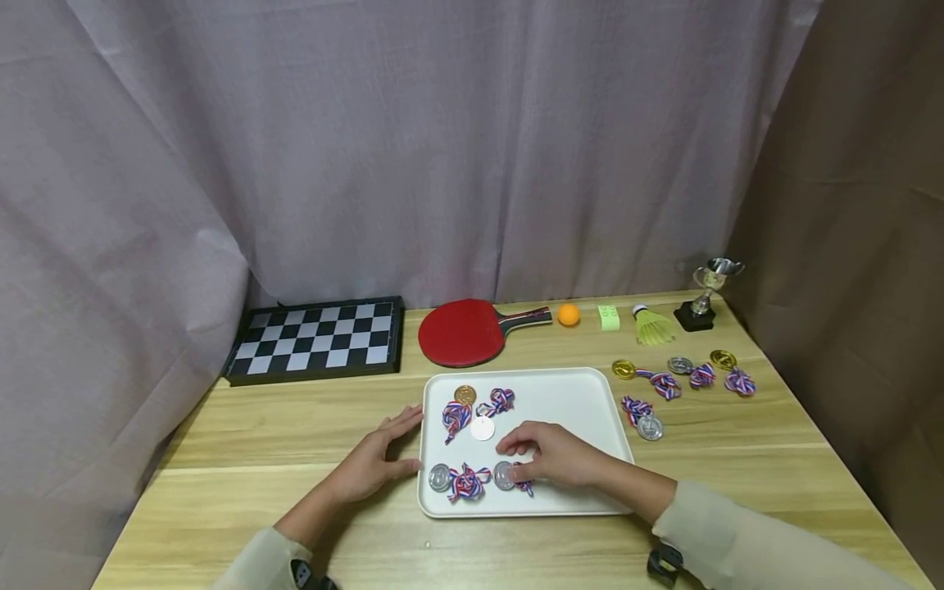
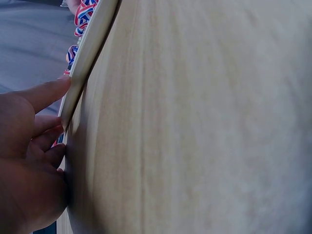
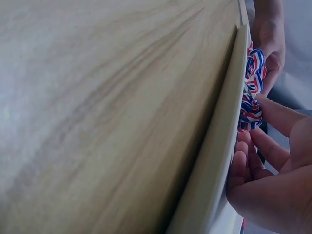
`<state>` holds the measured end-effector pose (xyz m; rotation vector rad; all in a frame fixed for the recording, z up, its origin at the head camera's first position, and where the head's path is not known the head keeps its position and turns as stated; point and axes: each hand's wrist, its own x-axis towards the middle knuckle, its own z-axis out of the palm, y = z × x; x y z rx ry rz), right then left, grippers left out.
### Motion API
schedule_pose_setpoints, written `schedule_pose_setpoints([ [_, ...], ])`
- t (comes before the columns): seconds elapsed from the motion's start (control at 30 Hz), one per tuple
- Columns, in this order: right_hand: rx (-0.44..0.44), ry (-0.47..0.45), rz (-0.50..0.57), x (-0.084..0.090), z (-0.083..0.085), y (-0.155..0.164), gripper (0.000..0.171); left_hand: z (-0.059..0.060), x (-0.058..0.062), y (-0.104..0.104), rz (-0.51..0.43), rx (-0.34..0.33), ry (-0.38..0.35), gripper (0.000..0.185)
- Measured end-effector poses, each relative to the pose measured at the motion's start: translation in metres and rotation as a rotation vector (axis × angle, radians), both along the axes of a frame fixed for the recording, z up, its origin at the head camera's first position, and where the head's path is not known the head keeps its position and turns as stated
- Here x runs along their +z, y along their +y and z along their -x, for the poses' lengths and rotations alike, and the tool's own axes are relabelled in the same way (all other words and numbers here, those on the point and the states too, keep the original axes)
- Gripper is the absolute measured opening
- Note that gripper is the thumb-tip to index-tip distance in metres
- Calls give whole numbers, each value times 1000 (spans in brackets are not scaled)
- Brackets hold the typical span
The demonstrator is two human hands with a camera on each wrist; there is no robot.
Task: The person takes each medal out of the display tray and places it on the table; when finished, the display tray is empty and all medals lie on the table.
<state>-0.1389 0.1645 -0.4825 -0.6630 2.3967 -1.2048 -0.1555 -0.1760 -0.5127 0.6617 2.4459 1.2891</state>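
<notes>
A white tray (image 1: 568,401) lies at the front middle of the table with several ribboned medals in it. My left hand (image 1: 374,459) rests at the tray's left rim, fingers and thumb touching its edge. Inside the tray my right hand (image 1: 556,457) holds a silver medal (image 1: 503,475) by its knotted striped ribbon (image 3: 251,114), between thumb and index finger. Left of it lies another silver medal (image 1: 439,478). Behind these are a gold medal (image 1: 465,395) and a bright, shiny medal (image 1: 483,428). The right hand partly covers the held medal's ribbon.
Right of the tray lie more medals: gold (image 1: 623,369), silver (image 1: 680,365), gold (image 1: 723,360) and silver (image 1: 650,428). Along the back stand or lie a chessboard (image 1: 313,338), red paddle (image 1: 460,332), orange ball (image 1: 569,315), green block (image 1: 608,318), shuttlecock (image 1: 652,326) and trophy cup (image 1: 704,299).
</notes>
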Motion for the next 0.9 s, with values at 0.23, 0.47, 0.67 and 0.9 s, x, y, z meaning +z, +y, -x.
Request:
schedule_pose_setpoints([
  [0.23, 16, 39, -25, -3, 0, -3, 24, -1, 1, 0, 0, -3, 6, 79],
  [0.47, 7, 48, -15, -3, -1, -5, 16, -1, 2, 0, 2, -1, 5, 79],
  [0.67, -11, 33, 28, -3, -1, -4, 12, -1, 2, 0, 5, -3, 5, 79],
  [0.9, -51, -92, 136, 0, 1, 2, 12, -1, 2, 0, 2, 2, -7, 78],
])
